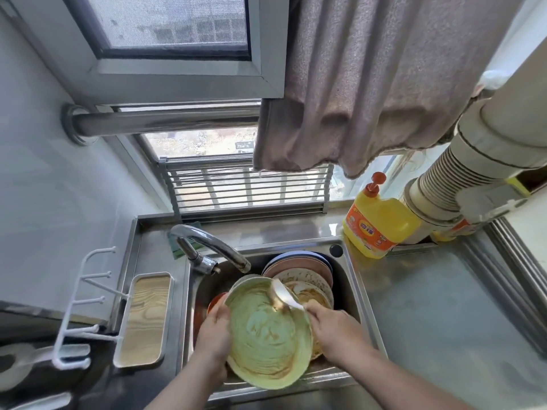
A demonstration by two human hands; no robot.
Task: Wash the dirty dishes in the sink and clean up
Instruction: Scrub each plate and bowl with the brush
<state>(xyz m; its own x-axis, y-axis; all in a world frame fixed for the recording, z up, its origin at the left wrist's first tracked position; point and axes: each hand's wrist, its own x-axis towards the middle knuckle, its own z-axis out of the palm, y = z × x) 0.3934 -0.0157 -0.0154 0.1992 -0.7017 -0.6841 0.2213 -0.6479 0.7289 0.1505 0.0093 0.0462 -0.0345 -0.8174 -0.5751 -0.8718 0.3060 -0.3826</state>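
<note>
A pale green plate smeared with brown sauce is tilted over the steel sink. My left hand grips its left rim. My right hand holds a metal spoon by its handle, and the spoon's bowl lies against the plate's upper edge. Behind the plate, more dirty dishes are stacked in the sink, among them a sauce-stained white plate and pink and blue ones. An orange dish peeks out under the green plate on the left.
The chrome faucet arches over the sink's back left. A yellow detergent bottle stands on the steel counter at the right. A white wood-bottomed tray and hook rack sit left. A towel hangs above.
</note>
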